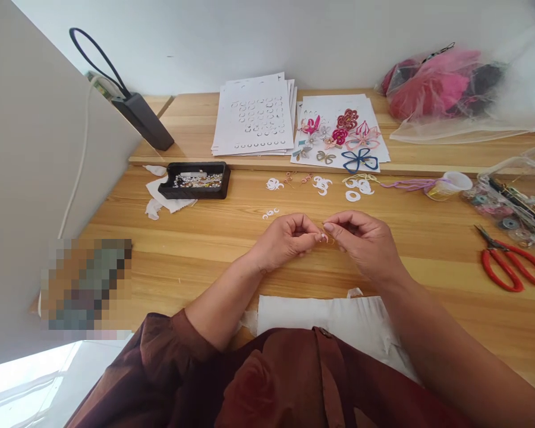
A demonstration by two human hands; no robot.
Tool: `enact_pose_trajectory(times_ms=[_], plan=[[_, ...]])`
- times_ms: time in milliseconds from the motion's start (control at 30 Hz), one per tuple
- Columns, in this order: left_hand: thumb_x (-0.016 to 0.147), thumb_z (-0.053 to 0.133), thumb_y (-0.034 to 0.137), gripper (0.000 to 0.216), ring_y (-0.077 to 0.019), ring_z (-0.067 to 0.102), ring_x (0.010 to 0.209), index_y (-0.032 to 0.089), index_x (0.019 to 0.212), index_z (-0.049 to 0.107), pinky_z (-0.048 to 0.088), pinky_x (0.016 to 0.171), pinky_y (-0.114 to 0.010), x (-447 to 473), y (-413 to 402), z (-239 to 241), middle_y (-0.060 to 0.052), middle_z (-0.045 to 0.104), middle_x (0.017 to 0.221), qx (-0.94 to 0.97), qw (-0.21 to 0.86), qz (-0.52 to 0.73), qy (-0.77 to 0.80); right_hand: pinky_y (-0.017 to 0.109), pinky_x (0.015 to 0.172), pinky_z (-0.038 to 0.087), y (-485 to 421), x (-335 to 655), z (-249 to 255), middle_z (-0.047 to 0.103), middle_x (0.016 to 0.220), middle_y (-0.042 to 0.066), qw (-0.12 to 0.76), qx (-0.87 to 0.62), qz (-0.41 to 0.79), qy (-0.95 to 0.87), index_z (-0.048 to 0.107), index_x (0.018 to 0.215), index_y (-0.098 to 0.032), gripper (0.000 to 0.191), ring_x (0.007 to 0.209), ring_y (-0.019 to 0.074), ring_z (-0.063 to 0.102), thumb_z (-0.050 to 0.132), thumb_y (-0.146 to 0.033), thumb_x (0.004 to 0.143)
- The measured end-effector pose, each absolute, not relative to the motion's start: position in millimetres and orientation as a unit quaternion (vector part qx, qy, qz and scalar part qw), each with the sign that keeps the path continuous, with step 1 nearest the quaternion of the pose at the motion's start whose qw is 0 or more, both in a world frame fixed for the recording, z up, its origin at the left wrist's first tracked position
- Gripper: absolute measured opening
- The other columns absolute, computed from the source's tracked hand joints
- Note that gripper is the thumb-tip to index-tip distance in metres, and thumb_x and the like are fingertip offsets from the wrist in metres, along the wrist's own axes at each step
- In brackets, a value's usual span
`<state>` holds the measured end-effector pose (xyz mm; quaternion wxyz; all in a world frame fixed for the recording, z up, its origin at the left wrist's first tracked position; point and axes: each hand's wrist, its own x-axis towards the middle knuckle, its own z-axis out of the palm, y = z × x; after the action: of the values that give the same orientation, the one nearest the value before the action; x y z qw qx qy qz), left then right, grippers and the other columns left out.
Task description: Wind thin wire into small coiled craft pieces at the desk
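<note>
While the hands [285,241] [361,241] pinch wire [326,238], a black tray [194,189] holds beads [198,180].

Wooden table [428,249], white paper cut-outs [274,184], black tray [196,192], red-handled scissors [494,267]

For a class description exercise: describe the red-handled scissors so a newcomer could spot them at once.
On the wooden table, go right, just below the clear plastic box. The scissors lie there, alone in having red loop handles, blades toward the box.

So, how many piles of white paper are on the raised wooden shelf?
2: a pile with cut holes on the left, a pile under wire flowers on the right.
</note>
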<state>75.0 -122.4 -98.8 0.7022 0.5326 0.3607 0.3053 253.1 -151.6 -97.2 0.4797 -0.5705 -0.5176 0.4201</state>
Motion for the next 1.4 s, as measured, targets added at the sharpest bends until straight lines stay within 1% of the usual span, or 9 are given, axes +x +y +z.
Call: enact_pose_trajectory(times_ms=[133, 267, 333, 567, 700, 800, 967, 1100, 1400], plan=[[0.076, 0.077, 0.038, 0.029, -0.0051, 0.047, 0.053, 0.014, 0.076, 0.06, 0.037, 0.051, -0.02, 76.6, -120.7, -99.9, 0.001, 0.06, 0.067, 0.515, 0.695, 0.343, 0.366, 0.023, 0.042, 0.035, -150.8, 250.6, -100.8, 0.062, 0.063, -0.002, 0.472, -0.569, 0.506, -0.444, 0.071, 0.075, -0.02, 0.027, 0.045, 0.0072, 0.043, 0.084, -0.043, 0.07], [0.074, 0.077, 0.037, 0.031, -0.0029, 0.048, 0.054, 0.014, 0.074, 0.057, 0.036, 0.05, -0.02, 78.0, -118.9, -101.3, -0.005, 0.069, 0.091, 0.49, 0.684, 0.398, 0.366, 0.023, 0.042, 0.033, -153.1, 248.1, -103.5, 0.058, 0.058, -0.003, 0.454, -0.566, 0.537, -0.431, 0.07, 0.073, -0.019, 0.03, 0.045, 0.0068, 0.042, 0.085, -0.045, 0.069], [0.074, 0.076, 0.036, 0.029, -0.0029, 0.047, 0.053, 0.014, 0.074, 0.057, 0.036, 0.05, -0.02, 78.4, -118.3, -101.9, -0.005, 0.069, 0.089, 0.484, 0.675, 0.409, 0.379, 0.023, 0.043, 0.034, -154.5, 247.7, -102.7, 0.058, 0.057, -0.003, 0.442, -0.57, 0.529, -0.447, 0.07, 0.073, -0.019, 0.028, 0.045, 0.0073, 0.042, 0.083, -0.044, 0.071], [0.074, 0.073, 0.032, 0.022, -0.0048, 0.047, 0.054, 0.015, 0.074, 0.058, 0.037, 0.053, -0.021, 80.0, -117.0, -107.8, -0.001, 0.067, 0.075, 0.485, 0.637, 0.423, 0.424, 0.028, 0.054, 0.042, -164.3, 243.8, -96.3, 0.071, 0.071, 0.002, 0.4, -0.615, 0.313, -0.604, 0.073, 0.078, -0.02, 0.011, 0.056, 0.0128, 0.054, 0.07, -0.03, 0.082], [0.075, 0.072, 0.027, 0.018, -0.0082, 0.057, 0.066, 0.015, 0.074, 0.059, 0.044, 0.065, -0.022, 80.1, -116.4, -109.4, -0.003, 0.068, 0.08, 0.518, 0.607, 0.418, 0.434, 0.029, 0.055, 0.041, -169.4, 243.1, -94.5, 0.066, 0.069, 0.0, 0.4, -0.585, 0.183, -0.681, 0.071, 0.081, -0.021, 0.004, 0.055, 0.0121, 0.051, 0.067, -0.022, 0.083], [0.075, 0.072, 0.026, 0.016, -0.0094, 0.056, 0.068, 0.015, 0.074, 0.06, 0.043, 0.064, -0.023, 78.8, -117.6, -107.6, -0.002, 0.066, 0.077, 0.551, 0.596, 0.383, 0.44, 0.029, 0.057, 0.041, -168.1, 245.8, -93.2, 0.065, 0.071, 0.001, 0.409, -0.567, 0.162, -0.696, 0.07, 0.084, -0.022, 0.004, 0.057, 0.0128, 0.05, 0.066, -0.022, 0.086], [0.073, 0.074, 0.03, 0.022, -0.0057, 0.045, 0.056, 0.015, 0.073, 0.057, 0.034, 0.054, -0.021, 76.9, -121.5, -103.4, 0.003, 0.059, 0.067, 0.546, 0.656, 0.325, 0.407, 0.03, 0.059, 0.043, -160.3, 251.5, -95.0, 0.066, 0.074, 0.001, 0.435, -0.581, 0.213, -0.654, 0.07, 0.082, -0.023, 0.007, 0.061, 0.0142, 0.053, 0.068, -0.028, 0.086], [0.073, 0.074, 0.031, 0.021, -0.0052, 0.045, 0.052, 0.014, 0.075, 0.061, 0.034, 0.05, -0.021, 76.0, -121.4, -100.6, 0.002, 0.059, 0.065, 0.532, 0.692, 0.297, 0.388, 0.03, 0.062, 0.047, -154.3, 253.9, -99.2, 0.069, 0.076, 0.002, 0.46, -0.567, 0.325, -0.601, 0.07, 0.08, -0.023, 0.009, 0.067, 0.0155, 0.059, 0.071, -0.031, 0.084], [0.075, 0.077, 0.034, 0.026, -0.0045, 0.046, 0.051, 0.014, 0.073, 0.06, 0.036, 0.049, -0.019, 76.6, -118.6, -100.2, 0.002, 0.058, 0.061, 0.487, 0.693, 0.354, 0.397, 0.024, 0.042, 0.035, -151.4, 249.6, -99.0, 0.059, 0.058, -0.003, 0.449, -0.568, 0.532, -0.438, 0.069, 0.072, -0.02, 0.028, 0.045, 0.0077, 0.043, 0.084, -0.043, 0.069]])
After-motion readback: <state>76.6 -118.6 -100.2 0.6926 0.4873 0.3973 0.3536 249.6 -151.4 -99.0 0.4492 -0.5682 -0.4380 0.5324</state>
